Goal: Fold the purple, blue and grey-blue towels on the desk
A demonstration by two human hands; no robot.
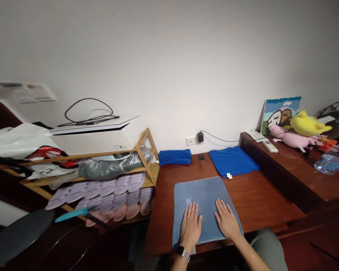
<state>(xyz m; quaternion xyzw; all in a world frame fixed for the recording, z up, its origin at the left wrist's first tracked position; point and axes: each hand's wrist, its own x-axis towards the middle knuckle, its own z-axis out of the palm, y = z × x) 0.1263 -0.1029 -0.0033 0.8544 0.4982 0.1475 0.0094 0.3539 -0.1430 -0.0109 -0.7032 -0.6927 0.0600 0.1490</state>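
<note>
A grey-blue towel (203, 192) lies spread on the brown wooden desk (260, 199), with pale lettering near its left side. My left hand (191, 226) rests flat on the towel's left part, fingers stretched out, a watch on the wrist. On the towel's right part lies my right hand (227, 221), palm down with the fingers slightly spread. Behind it, a folded bright blue cloth (233, 161) with a white tag lies by the wall. A second blue cloth (175, 156), folded into a narrow bundle, sits at the desk's back left.
Left of the desk stands a wooden rack (148, 160) with several purple and pink slippers (115, 188) and a white box (93, 141) on top. A charger (200, 137) is plugged into the wall. To the right, a raised surface holds plush toys (309, 124), a remote (270, 146) and a water bottle (332, 160).
</note>
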